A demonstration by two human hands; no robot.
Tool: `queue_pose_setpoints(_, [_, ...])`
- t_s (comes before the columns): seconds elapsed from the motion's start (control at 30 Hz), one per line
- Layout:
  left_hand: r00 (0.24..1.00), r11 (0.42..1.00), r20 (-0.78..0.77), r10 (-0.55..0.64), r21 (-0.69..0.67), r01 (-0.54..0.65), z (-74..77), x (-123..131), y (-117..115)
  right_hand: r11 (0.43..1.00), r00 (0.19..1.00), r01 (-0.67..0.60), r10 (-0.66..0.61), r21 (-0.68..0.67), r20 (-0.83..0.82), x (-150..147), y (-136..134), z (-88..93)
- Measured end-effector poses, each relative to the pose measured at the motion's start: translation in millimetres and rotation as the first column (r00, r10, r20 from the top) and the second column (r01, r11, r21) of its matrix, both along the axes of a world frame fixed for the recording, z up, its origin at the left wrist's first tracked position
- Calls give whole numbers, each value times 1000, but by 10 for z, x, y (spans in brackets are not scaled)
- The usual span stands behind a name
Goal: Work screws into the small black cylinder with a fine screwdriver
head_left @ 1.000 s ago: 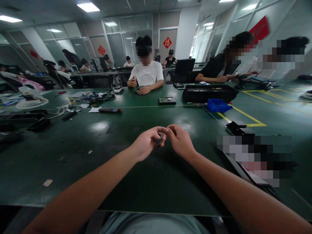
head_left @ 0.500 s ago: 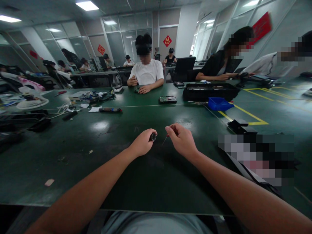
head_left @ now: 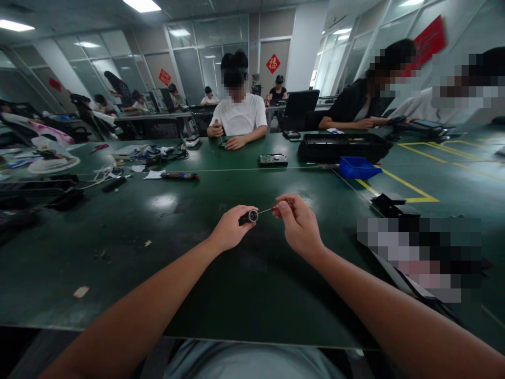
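My left hand (head_left: 232, 227) is wrapped around a short black cylinder (head_left: 252, 216), whose round, silvery-rimmed end faces right and toward me. In my right hand (head_left: 299, 223) is a screwdriver (head_left: 265, 211) with a thin metal shaft and a reddish handle, mostly covered by my fingers. The shaft points left, its tip at or very near the rim of the cylinder; I cannot tell whether it goes inside. Both hands are held above the green tabletop (head_left: 236, 305), close to each other.
Ahead lie a circuit-board device (head_left: 273, 159), a dark cylindrical tool (head_left: 179, 176), a blue bin (head_left: 358, 167) and a long black tray (head_left: 343, 147). Cables (head_left: 158, 153) clutter the left. A co-worker in a white shirt (head_left: 240, 118) sits opposite; other people sit at right.
The screwdriver has swung from pointing down to nearly level, its tip now at the cylinder's end. My left hand has turned the cylinder's end more into view.
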State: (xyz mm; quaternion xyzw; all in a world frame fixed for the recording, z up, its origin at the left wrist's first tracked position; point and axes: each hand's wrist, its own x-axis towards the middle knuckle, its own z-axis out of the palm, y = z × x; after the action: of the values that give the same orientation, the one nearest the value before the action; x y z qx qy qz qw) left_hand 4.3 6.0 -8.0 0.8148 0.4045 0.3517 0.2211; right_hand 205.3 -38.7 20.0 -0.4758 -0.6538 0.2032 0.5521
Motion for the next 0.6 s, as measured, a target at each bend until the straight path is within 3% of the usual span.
queue_pose_setpoints(0.2, [998, 999, 47, 34, -44, -32, -11, -9, -8, 1000, 1000, -24, 24, 7, 8, 3, -7, 11])
queue_pose_setpoints(0.4, [996, 997, 72, 55, -62, -51, 3, -11, -7, 995, 995, 98, -98, -1, 15, 13, 18, 37])
queue_pose_setpoints(0.6, [999, 999, 23, 41, -24, -40, -22, -31, -10, 985, 965, 168, -174, 47, 195, 39, -1, 97])
